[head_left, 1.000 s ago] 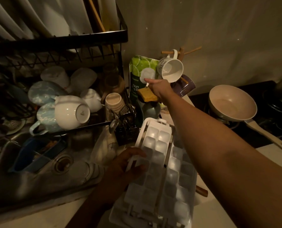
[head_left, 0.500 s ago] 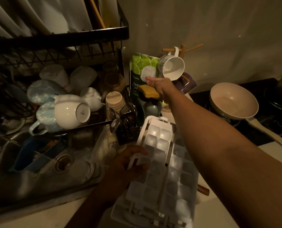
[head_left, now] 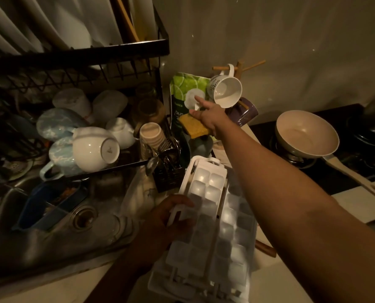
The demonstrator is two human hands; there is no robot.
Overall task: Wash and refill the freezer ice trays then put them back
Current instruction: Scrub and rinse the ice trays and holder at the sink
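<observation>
White ice trays (head_left: 206, 224) lie stacked on the counter at the sink's right edge, cells facing up. My left hand (head_left: 167, 217) grips the left rim of the top tray, fingers curled over its edge. My right hand (head_left: 208, 115) is stretched far forward and holds a yellow sponge (head_left: 194, 125) just in front of the green dish soap pouch (head_left: 186, 95); its index finger sticks out toward the pouch.
A steel sink (head_left: 51, 241) with a blue dish fills the left. Behind it stands a black dish rack (head_left: 77, 55) full of cups, plus a cutlery holder (head_left: 167, 171). A white mug (head_left: 227, 90) hangs on a wooden mug tree. A cream pan (head_left: 307, 134) sits on the stove at right.
My right hand has lifted the yellow sponge slightly up off the spot by the soap pouch. My left hand stays on the ice tray.
</observation>
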